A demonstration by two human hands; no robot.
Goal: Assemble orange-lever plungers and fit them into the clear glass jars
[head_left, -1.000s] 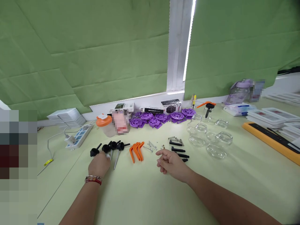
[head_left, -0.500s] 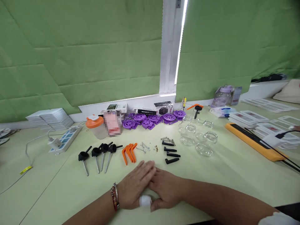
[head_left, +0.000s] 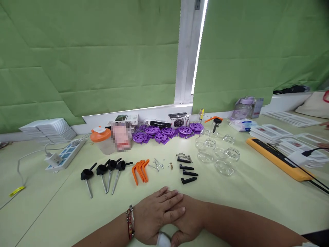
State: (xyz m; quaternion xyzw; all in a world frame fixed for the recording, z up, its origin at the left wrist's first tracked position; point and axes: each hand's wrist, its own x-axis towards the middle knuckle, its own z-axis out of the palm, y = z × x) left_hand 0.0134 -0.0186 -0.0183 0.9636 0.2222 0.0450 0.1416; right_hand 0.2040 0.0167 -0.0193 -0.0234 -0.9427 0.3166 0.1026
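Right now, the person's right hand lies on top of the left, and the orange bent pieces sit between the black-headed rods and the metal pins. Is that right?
Not quite: the head view shows the left hand lying on top of the right hand. The orange bent pieces do sit between the black-headed rods and the metal pins.

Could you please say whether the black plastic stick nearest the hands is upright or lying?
Lying: the black plastic stick rests lengthwise on the pale green tabletop.

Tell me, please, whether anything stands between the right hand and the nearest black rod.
Nothing visible blocks the gap from the right hand to that black rod, though the left hand lies over the right.
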